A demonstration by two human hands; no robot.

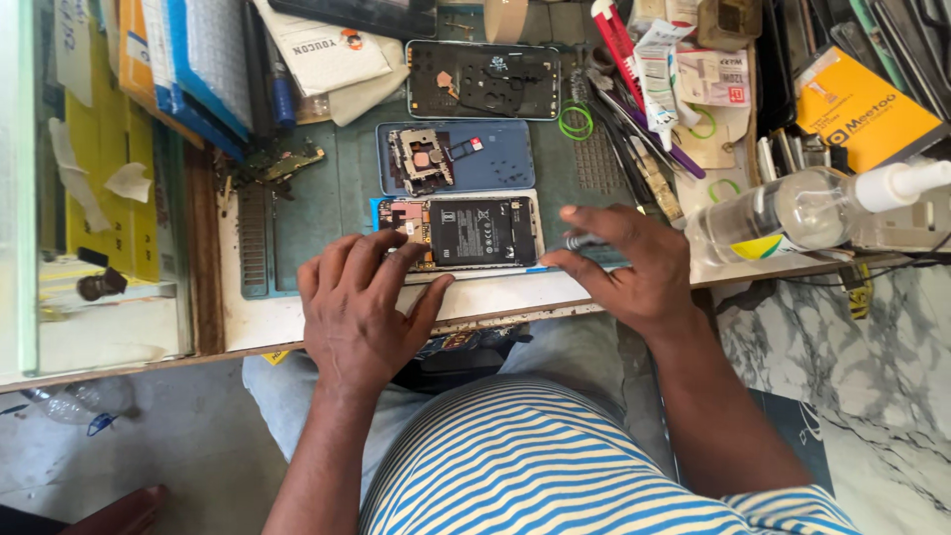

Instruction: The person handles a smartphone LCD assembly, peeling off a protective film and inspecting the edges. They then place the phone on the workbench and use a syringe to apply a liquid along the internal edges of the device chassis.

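An opened phone (pixel 466 233) with its black battery and bare circuit board showing lies on the green work mat (pixel 317 208) near the bench's front edge. My left hand (pixel 362 307) rests on the phone's lower left corner, fingers spread over its edge. My right hand (pixel 624 263) is just right of the phone and pinches a thin grey tool (pixel 580 241) whose tip points at the phone's right edge. Behind the phone lie a blue back cover (pixel 495 163) with a small board on it and a dark phone frame (pixel 485 79).
Tweezers, tools and packets (pixel 644 109) crowd the back right. A clear spray bottle (pixel 802 213) lies on its side at the right. An orange box (pixel 862 109) sits far right. Papers and blue folders (pixel 188 59) stand at the left, by a glass case.
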